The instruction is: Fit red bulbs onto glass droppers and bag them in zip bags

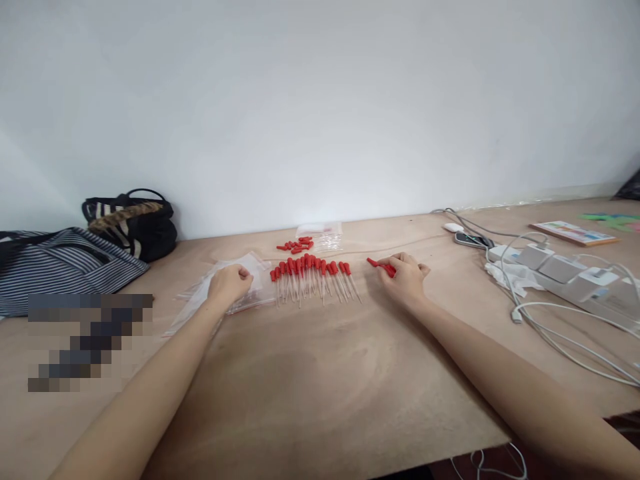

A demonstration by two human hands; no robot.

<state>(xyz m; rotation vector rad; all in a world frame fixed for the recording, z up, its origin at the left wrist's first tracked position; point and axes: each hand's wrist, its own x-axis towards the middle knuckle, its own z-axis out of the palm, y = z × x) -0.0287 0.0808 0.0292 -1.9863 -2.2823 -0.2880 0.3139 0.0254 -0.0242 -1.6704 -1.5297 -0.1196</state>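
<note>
Both hands (229, 287) and both slim, tapering forearms (173, 367) are bare.

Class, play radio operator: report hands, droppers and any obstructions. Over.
Left hand curled over plastic bags; right hand at red rubber bulbs. Red-bulbed droppers lie between them. Power strip off right, apart from both hands.

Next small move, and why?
I'd probably bring the right hand, with the red pieces at its fingertips, slightly left toward the red-topped droppers: the pieces sit just right of that row, across a small gap. The left hand is over the clear bags; whether it grips anything isn't clear, so I'd leave it.
</note>
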